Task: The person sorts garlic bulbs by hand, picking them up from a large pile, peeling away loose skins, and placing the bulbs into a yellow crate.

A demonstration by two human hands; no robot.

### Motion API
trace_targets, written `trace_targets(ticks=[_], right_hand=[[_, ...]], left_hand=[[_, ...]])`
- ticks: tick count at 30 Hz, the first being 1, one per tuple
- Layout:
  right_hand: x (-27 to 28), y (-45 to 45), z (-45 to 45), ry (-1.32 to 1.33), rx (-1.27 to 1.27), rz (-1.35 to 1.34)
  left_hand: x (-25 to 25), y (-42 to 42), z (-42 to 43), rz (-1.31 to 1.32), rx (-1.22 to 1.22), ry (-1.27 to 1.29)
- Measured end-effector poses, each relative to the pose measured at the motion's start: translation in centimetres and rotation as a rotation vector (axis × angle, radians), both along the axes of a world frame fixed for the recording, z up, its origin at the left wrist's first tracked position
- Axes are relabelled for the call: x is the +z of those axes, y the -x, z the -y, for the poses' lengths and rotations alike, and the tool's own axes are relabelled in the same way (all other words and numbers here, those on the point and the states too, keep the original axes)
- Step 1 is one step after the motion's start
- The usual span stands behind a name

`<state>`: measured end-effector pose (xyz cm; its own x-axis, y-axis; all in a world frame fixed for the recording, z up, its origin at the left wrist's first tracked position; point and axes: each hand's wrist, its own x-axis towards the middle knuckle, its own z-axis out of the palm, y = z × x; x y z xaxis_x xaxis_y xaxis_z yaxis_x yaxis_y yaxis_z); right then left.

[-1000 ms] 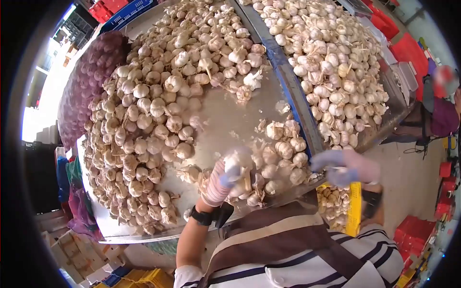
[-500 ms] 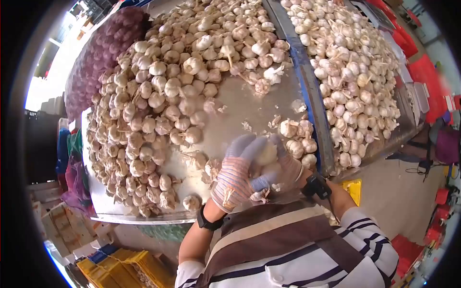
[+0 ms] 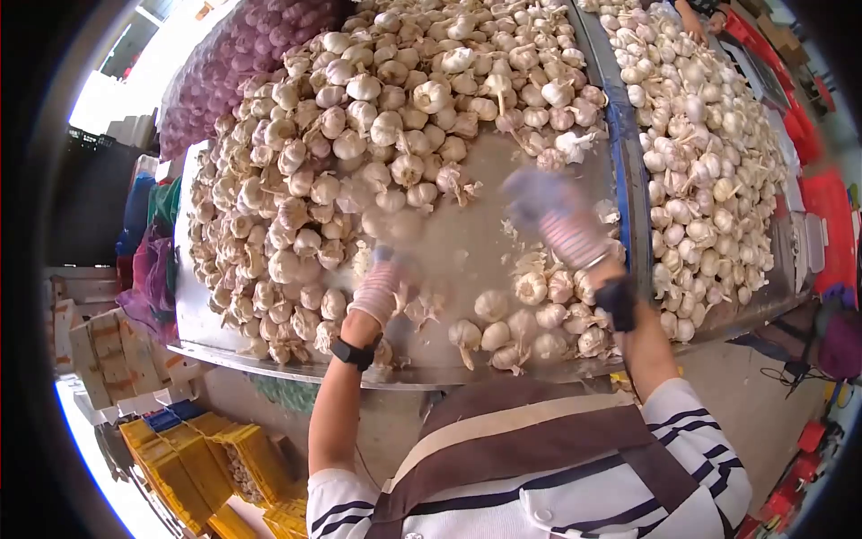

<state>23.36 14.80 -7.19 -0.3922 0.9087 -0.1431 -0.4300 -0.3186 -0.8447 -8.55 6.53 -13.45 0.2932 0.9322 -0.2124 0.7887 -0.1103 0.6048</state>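
Note:
Many whole garlic bulbs [image 3: 296, 180] with dry pale skins and short stems are heaped on the left of a metal table [image 3: 458, 260]. My left hand [image 3: 381, 286], in a striped glove with bluish fingers, is at the near edge of that heap. Motion smears its fingers, so any hold is unclear. My right hand [image 3: 552, 211], gloved alike, hovers farther out over the bare metal near a blue strip and is blurred too. Below it, near the table's front edge, lies a smaller group of bulbs [image 3: 530, 328]. Loose skins [image 3: 530, 262] are close by.
A metal divider with a blue strip [image 3: 620, 171] separates a second garlic heap [image 3: 700, 180] on the right. A purple net sack of garlic [image 3: 242, 63] stands at the back left. Yellow crates [image 3: 193, 463] sit on the floor. Another person's hand [image 3: 693, 25] shows at top right.
My hands were together around a pale bulb near the front edge. They are now apart: the left has gone left, the right farther out. More bulbs show in the front group.

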Motion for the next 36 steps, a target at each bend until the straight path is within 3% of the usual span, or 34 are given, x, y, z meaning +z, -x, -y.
trace_targets(ticks=[1, 2, 4, 5, 6, 7, 8, 10, 11, 12, 14, 15, 16, 18, 20, 21, 22, 24, 26, 28, 29, 30, 32, 33, 34, 36], right_hand=[[-0.9, 2.8, 1.7, -0.259, 0.196, 0.321], [-3.1, 5.1, 3.1, -0.560, 0.387, 0.553], [-2.9, 8.6, 5.0, -1.120, 0.534, 0.932], [-3.2, 10.2, 5.4, -1.125, 0.529, 0.922], [-3.9, 11.5, 5.7, -1.081, 0.700, 1.098], [-4.7, 12.2, 5.8, -1.025, 0.872, 1.275], [-5.4, 12.4, 5.6, -1.031, 0.870, 1.273], [-7.0, 12.2, 4.9, -0.958, 0.624, 1.045], [-7.8, 11.2, 4.8, -0.718, 0.524, 0.756], [-6.5, 9.9, 4.5, -0.718, 0.523, 0.758], [-1.5, 7.0, 4.0, 0.264, 0.474, 0.044], [-1.0, 5.7, 3.7, 0.265, 0.470, 0.049], [-0.7, 4.5, 3.5, 0.145, 0.491, 0.214], [0.4, 3.5, 3.7, 0.025, 0.503, 0.380], [1.4, 3.2, 5.0, -0.489, 0.725, 0.988], [0.5, 3.6, 6.0, -0.785, 0.810, 1.228], [-0.1, 3.9, 6.8, -0.780, 0.806, 1.229], [-1.0, 4.3, 7.9, -1.062, 0.877, 1.478], [-1.4, 4.4, 7.9, -1.102, 0.837, 1.504], [-1.0, 4.0, 6.7, -0.808, 0.811, 1.278], [-1.1, 3.3, 6.4, -0.688, 0.695, 1.153], [-1.0, 3.0, 6.4, -0.686, 0.693, 1.155], [-0.7, 2.3, 6.6, -0.220, 0.472, 0.549], [0.5, 1.8, 7.1, 0.027, 0.430, 0.317], [0.3, 1.4, 7.5, 0.030, 0.422, 0.319], [0.1, 0.9, 8.3, 0.456, 0.389, -0.449]], left_hand=[[0.7, -0.3, -0.1, 0.283, 0.066, 0.079], [1.1, -0.6, -0.1, 0.278, 0.069, 0.081], [1.9, -0.4, -0.1, 0.140, 0.150, -0.077], [-0.4, 0.7, 0.3, 0.407, 0.188, -0.120], [1.5, 0.6, 0.6, 0.400, 0.189, -0.124], [4.8, -0.1, 0.9, 0.680, 0.353, 0.167], [6.6, -0.8, 1.2, 0.954, 0.515, 0.467], [6.6, -1.4, 2.0, 1.324, 0.515, 0.580], [7.1, -1.8, 2.8, 1.391, 0.589, 0.598], [8.2, -2.7, 3.3, 1.457, 0.663, 0.619], [9.8, -3.9, 3.5, 1.586, 0.701, 0.743], [10.1, -4.4, 3.6, 1.709, 0.739, 0.867], [9.5, -4.9, 3.8, 1.712, 0.733, 0.871], [7.9, -5.6, 4.3, 1.268, 0.778, 0.561], [7.6, -5.7, 4.3, 1.355, 0.717, 0.697], [6.5, -5.6, 4.6, 1.210, 0.629, 0.569], [6.3, -5.8, 4.6, 1.064, 0.541, 0.442], [7.8, -5.6, 4.4, 1.106, 0.592, 0.514], [8.7, -5.7, 4.7, 1.145, 0.646, 0.585], [10.0, -6.6, 5.1, 0.712, 0.324, -0.218], [12.1, -6.0, 4.7, 1.189, 0.647, 0.399], [12.1, -5.8, 4.5, 1.236, 0.656, 0.395], [12.8, -6.1, 4.4, 1.153, 0.785, 0.418], [12.7, -6.5, 4.5, 0.937, 0.663, 0.280], [12.6, -7.0, 4.6, 0.722, 0.537, 0.142], [12.1, -8.5, 4.9, 0.844, 0.584, 0.196]])
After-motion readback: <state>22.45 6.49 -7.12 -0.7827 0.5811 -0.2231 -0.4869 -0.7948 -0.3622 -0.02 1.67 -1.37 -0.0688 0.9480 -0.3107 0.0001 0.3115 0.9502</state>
